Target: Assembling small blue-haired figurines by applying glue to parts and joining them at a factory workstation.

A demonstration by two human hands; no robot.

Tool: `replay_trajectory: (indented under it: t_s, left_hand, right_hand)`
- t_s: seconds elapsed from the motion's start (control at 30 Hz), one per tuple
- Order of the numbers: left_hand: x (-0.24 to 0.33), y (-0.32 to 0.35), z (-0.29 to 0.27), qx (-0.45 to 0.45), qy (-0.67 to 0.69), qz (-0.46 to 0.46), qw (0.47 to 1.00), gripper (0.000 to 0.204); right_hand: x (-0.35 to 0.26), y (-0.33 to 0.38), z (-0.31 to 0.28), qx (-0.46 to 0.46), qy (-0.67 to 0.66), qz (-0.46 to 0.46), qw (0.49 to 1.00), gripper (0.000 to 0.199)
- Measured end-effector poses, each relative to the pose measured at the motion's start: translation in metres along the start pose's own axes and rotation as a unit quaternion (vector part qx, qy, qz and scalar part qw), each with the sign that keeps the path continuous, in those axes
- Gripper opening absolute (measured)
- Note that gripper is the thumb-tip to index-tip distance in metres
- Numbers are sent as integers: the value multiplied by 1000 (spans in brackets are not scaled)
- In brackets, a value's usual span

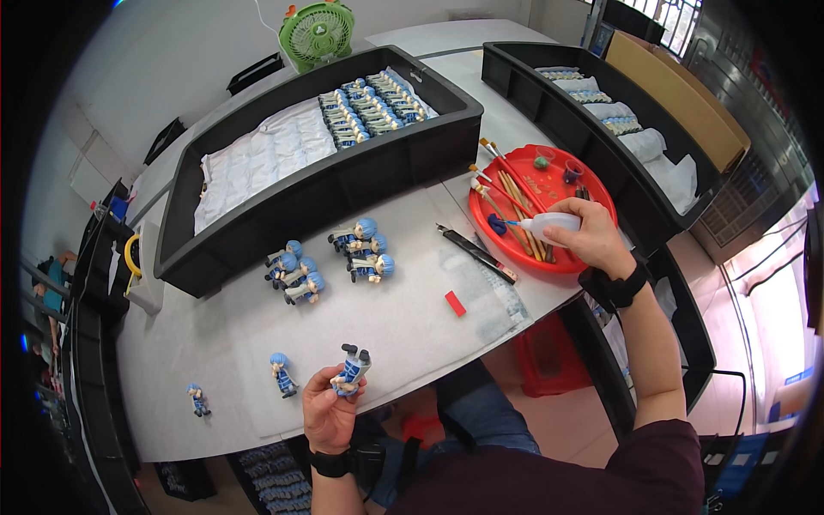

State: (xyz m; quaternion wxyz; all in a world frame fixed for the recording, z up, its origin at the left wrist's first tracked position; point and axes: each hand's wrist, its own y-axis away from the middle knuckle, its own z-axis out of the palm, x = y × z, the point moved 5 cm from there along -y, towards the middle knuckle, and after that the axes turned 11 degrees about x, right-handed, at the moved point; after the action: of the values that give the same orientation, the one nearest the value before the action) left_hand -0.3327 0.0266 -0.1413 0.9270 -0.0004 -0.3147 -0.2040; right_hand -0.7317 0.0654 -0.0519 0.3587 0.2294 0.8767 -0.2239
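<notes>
My left hand (330,421) holds a small blue-and-white figurine (351,372) above the table's near edge, black shoes upward. My right hand (594,233) grips a white squeeze bottle (551,226), its thin nozzle pointing left over a round red tray (603,190). Close to the nozzle tip lies a dark blue blob (496,224). Paintbrushes (521,199) with wooden and red handles lie across the tray, beside small cups of colour. Two blue-haired figurines, one nearer (281,375) and one farther left (197,400), lie apart on the table. Several more lie in two clusters (302,276) (367,249).
A large black crate (343,182) behind holds rows of figurines and white padding. Another black crate (592,142) stands at the right with wrapped rows. A black cutter-like tool (476,252) and a red block (455,303) lie near the tray. A green fan (317,34) stands at the back.
</notes>
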Motion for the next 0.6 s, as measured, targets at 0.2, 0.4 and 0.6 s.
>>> replay_trajectory:
  t_s: [0.2,0.4,0.6]
  left_hand:
    - [0,0,-2,5,-2,0,1000,31]
    - [-1,1,-5,14,-1,1,1000,31]
    - [-1,0,-4,3,-8,-7,1000,31]
  right_hand:
    - [-3,0,0,4,15,-4,1000,36]
    - [-2,0,2,7,27,-4,1000,35]
    - [0,0,3,9,24,1,1000,34]
